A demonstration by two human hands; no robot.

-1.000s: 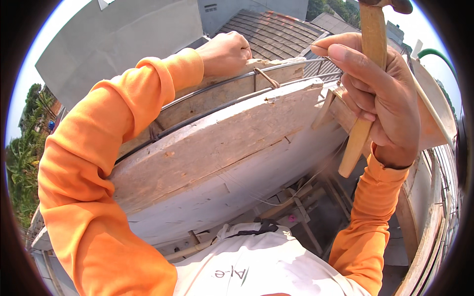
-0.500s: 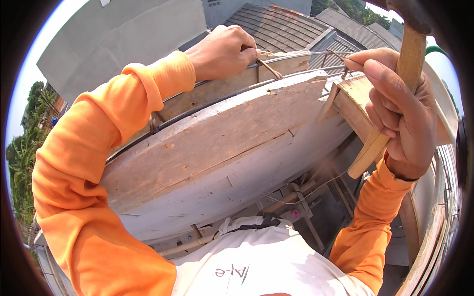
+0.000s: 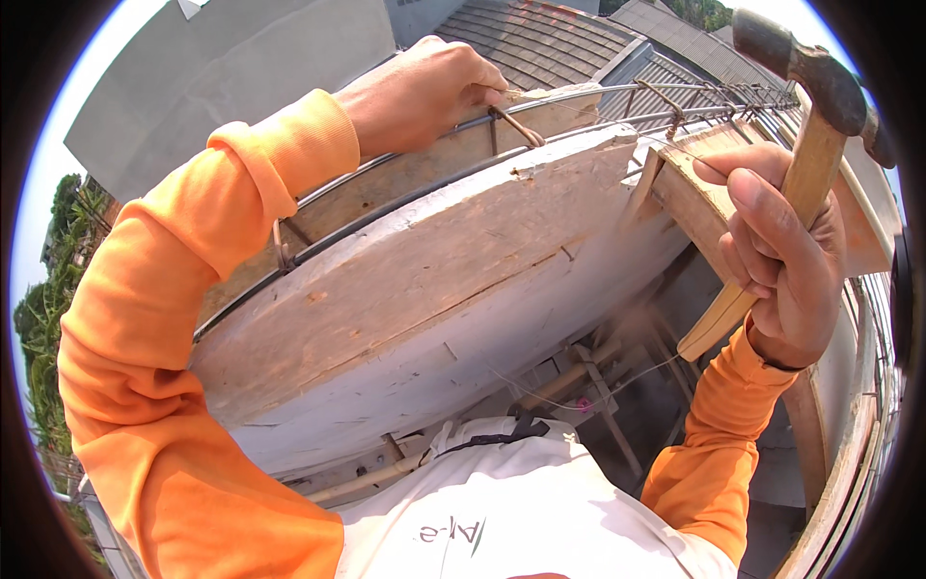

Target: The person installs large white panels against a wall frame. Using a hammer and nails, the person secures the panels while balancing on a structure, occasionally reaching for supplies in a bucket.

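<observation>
My left hand [image 3: 420, 92] is closed in a pinch above the steel bars, on a thin line, wire or string, that stretches toward my right hand. Just beneath its fingertips, a bent steel stirrup [image 3: 518, 127] crosses the long rebar [image 3: 386, 198]. My right hand [image 3: 786, 241] wraps round the wooden handle of a hammer [image 3: 820, 145], its dark metal head up and its handle end pointing down. The thin line [image 3: 666, 145] also reaches the right thumb and forefinger. A loose length [image 3: 627, 381] of it hangs below the handle toward my body.
A pale formwork board [image 3: 424, 270] runs diagonally before me, beside the rebar. At the right stands a wooden timber box [image 3: 699, 198], with more bars [image 3: 743, 101] beyond. Tiled roofs [image 3: 540, 43] and a grey wall [image 3: 241, 87] lie behind. Beneath are timber props [image 3: 603, 396] and a drop.
My right hand has moved down and away from the bars with the hammer, whose head now shows fully. The left hand has shifted slightly left, and the thin line spans a wider gap.
</observation>
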